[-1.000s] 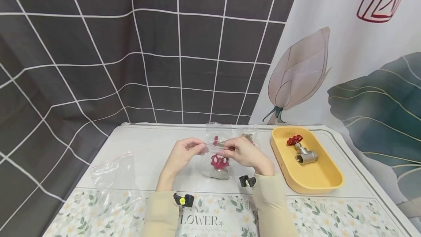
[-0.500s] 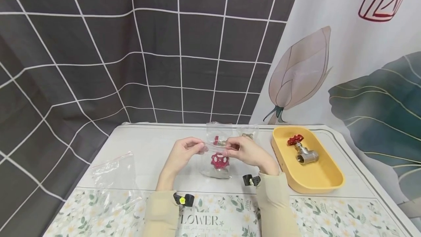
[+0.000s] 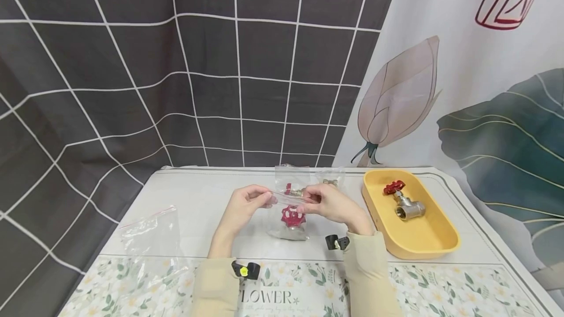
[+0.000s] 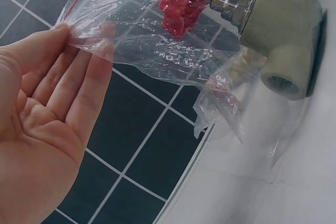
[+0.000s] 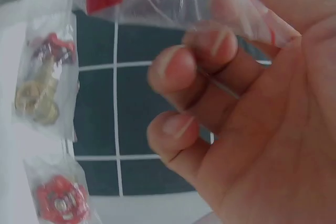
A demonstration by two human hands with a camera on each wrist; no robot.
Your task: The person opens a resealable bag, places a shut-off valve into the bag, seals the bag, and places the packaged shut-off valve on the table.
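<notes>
The clear zip bag is near the middle of the scene, between the two hands. Its bottom is on the white tabletop and its mouth is drawn up and across. Inside is a valve with a grey-green body, a bright metal stem and a red handwheel.

The left hand pinches the left corner of the mouth between thumb and fingertips, its other fingers nearly straight. The right hand pinches the right part of the mouth, fingers bent. Whether the seal is parted cannot be told.

The film looks thin, soft and slick, likely to crumple or slide, so the firmer strip along the mouth seems the better hold. The valve is probably the heavy, stiff part; its handwheel or thick body would give a surer grip than loose plastic.

Just beyond, on the far side, are a bag with a brass valve and, to its right, another bagged valve; both could be nudged by a forward push. On the right, the raised wall of a yellow tray bounds sideways movement; a steel valve lies in it. To the left there is more room before a limp clear bag. The table's far edge meets the dark grid curtain.
</notes>
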